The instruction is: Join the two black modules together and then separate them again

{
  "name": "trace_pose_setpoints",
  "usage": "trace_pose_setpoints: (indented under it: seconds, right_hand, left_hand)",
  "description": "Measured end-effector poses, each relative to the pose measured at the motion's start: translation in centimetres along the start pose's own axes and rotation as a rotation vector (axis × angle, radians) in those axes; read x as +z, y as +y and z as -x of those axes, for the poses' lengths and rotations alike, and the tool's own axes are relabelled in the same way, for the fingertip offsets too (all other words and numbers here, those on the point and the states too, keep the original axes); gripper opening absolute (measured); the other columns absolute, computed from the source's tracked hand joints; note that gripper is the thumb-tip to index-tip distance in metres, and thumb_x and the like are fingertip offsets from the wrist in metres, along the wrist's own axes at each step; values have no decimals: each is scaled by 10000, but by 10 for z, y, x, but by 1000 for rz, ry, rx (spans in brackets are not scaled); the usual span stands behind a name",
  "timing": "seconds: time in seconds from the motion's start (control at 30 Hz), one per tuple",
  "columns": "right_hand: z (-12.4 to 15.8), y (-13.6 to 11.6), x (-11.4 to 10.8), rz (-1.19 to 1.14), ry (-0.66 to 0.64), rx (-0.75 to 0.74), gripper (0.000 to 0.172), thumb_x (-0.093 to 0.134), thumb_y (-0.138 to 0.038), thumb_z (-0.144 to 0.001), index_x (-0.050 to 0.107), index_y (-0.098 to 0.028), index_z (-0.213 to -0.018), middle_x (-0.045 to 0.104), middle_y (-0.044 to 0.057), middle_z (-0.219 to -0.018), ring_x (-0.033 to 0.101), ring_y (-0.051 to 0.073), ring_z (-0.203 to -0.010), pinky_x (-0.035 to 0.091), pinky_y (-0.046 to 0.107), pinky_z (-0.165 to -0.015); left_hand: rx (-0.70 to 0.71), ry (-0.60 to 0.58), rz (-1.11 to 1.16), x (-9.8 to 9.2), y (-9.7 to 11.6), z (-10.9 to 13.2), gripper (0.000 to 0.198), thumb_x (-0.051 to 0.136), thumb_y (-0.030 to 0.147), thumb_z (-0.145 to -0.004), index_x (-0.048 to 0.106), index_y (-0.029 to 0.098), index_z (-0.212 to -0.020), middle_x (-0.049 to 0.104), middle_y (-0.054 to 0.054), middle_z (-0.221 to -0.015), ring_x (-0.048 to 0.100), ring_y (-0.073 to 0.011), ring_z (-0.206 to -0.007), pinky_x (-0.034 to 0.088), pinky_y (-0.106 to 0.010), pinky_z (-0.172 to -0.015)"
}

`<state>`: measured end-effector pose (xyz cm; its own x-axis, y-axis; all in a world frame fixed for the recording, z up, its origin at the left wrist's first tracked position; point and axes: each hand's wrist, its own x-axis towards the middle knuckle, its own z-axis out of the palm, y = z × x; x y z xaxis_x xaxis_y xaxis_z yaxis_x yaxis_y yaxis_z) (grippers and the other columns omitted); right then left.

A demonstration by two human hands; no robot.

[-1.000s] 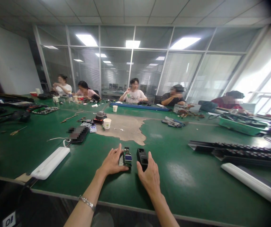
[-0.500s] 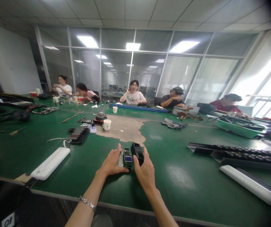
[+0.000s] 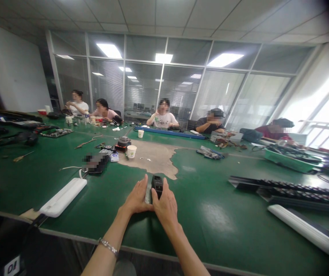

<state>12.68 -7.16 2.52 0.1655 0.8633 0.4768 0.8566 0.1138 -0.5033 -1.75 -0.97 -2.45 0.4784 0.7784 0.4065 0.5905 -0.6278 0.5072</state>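
Note:
In the head view, my left hand (image 3: 137, 197) is closed along the side of a pale metal plate (image 3: 148, 194), the backing of a small electronic module. My right hand (image 3: 166, 203) grips a black plastic housing (image 3: 157, 182) with openings in its top, thumb on its left side and fingers on its right. The housing stands against the plate, over the place where the green circuit board was. That board is now out of sight behind the housing and my hands. Both hands are close together just above the green tabletop (image 3: 199, 237).
A white power strip (image 3: 63, 197) lies left; a dark device (image 3: 97, 161) and paper cup (image 3: 131, 151) stand ahead. Black metal rails (image 3: 285, 189) and a long white bar (image 3: 302, 226) lie right, near a green basket (image 3: 291, 161). Several people sit across the table.
My right hand has moved left with the black housing, bringing it against the plate and over the circuit board. The left hand has stayed nearly in place.

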Motion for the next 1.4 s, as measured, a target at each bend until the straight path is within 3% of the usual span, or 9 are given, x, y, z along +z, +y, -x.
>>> trace_pose_setpoints:
  seconds: [0.53,0.73,0.93,1.13,1.27,1.4]
  right_hand:
    - [18,14,19,98,-38,-25,708,436,-367,-894,219,-27,-1476,549,205,-1309,587,311,-1073,447,401,-900]
    - [14,10,16,90,-50,8,828,518,-422,-840,182,-36,-1490,551,208,-1305,568,335,-1105,455,407,-880]
    - [9,9,15,1,-29,14,702,444,-369,-888,251,-21,-1466,566,208,-1286,583,302,-1099,440,399,-923]
    - [-2,13,-5,-142,78,37,728,442,-442,-900,214,-81,-1489,534,185,-1329,562,285,-1128,434,396,-939]
    - [-5,35,-16,-125,148,68,739,445,-473,-895,215,-99,-1490,515,190,-1346,541,299,-1154,426,416,-942]
    - [3,63,-15,-94,136,109,746,448,-471,-894,217,-80,-1486,532,198,-1320,539,305,-1158,413,429,-963]
  left_hand:
    - [33,23,-15,-2,5,0,1159,639,303,-684,-190,183,-1487,243,-177,-1536,275,-363,-1393,214,-581,-1137]
    - [48,20,-25,-3,7,1,1094,600,219,-708,-159,197,-1497,353,-135,-1495,334,-307,-1363,266,-522,-1132]
    - [21,-25,-12,-6,11,0,1208,705,350,-693,-193,202,-1486,387,-145,-1476,336,-320,-1368,227,-540,-1142]
    - [-17,-26,7,-5,12,1,1334,781,518,-651,-217,200,-1477,377,-163,-1486,311,-329,-1387,198,-556,-1146]
    - [-35,-28,9,-5,12,0,1355,806,563,-619,-165,211,-1495,398,-150,-1478,305,-342,-1385,216,-550,-1138]
    - [-27,-41,7,-6,12,0,1369,796,587,-633,-212,207,-1479,386,-142,-1489,294,-339,-1387,212,-541,-1140]
